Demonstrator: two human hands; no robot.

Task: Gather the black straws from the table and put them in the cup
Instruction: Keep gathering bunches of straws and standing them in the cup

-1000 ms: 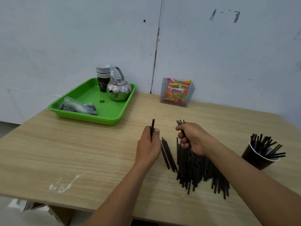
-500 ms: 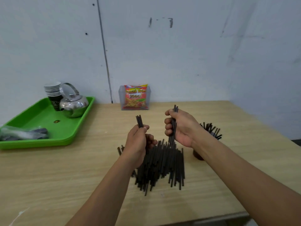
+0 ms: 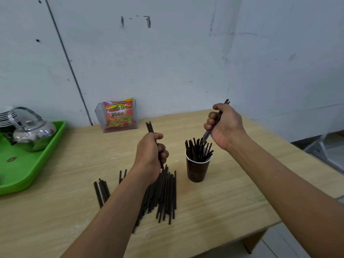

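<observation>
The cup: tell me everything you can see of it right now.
The cup is a dark, tapered cup, paper by its look, with faint print and a pale inner rim. It stands upright on the wooden table, right of the loose pile and apart from it. Many black straws stand in it, fanned outward. The right hand above grips a few straws tilted down, their lower ends among those tops; no hand touches the cup.

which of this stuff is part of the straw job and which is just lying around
Part of the job: pile of black straws, cup, left hand and right hand, each gripping a few straws.
Just lying about: green tray, kettle, stack of paper cups, snack packet.
</observation>
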